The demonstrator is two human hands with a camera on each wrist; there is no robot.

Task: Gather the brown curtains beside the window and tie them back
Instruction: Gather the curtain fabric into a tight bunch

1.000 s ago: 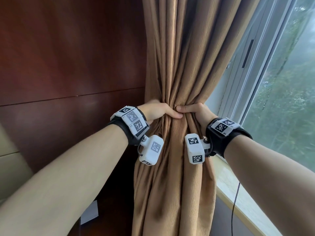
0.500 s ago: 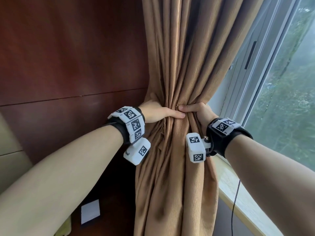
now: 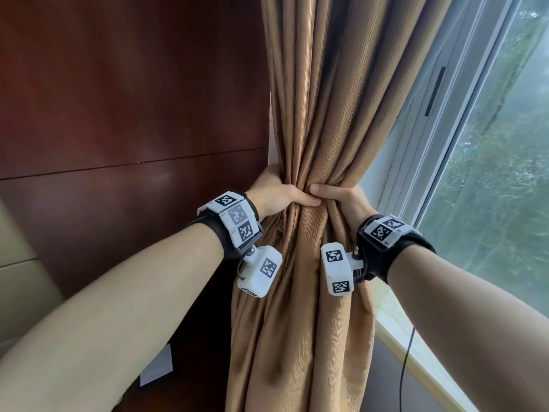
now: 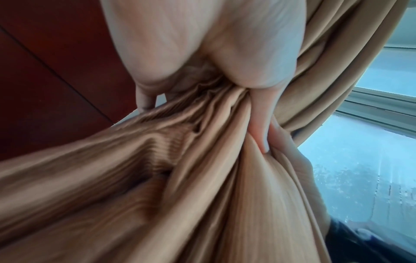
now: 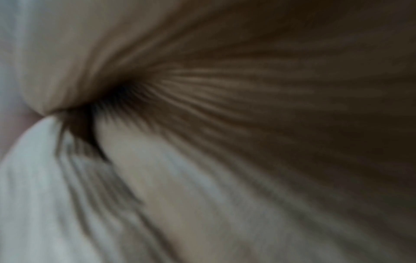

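The brown curtain [image 3: 320, 99] hangs bunched into a narrow waist between a dark wood wall and the window. My left hand [image 3: 282, 194] wraps the waist from the left, its thumb lying across the front folds. From the right, my right hand [image 3: 341, 197] grips the same waist, thumb tip meeting the left thumb. In the left wrist view the pleats [image 4: 202, 142] squeeze together under my left hand [image 4: 213, 53], with the right hand's fingers [image 4: 290, 142] alongside. The right wrist view shows only blurred curtain folds [image 5: 225, 106]. No tie-back shows in any view.
A dark red wood panel wall [image 3: 118, 99] stands left of the curtain. The white-framed window [image 3: 445, 129] and its pale sill [image 3: 416, 346] lie to the right. A thin black cable [image 3: 405, 367] hangs below the sill. A beige cushioned surface [image 3: 20, 278] sits at far left.
Both hands stay clamped on the curtain's waist. The view has tilted up a little, and my left wrist has rolled slightly, swinging its camera block back toward the curtain.
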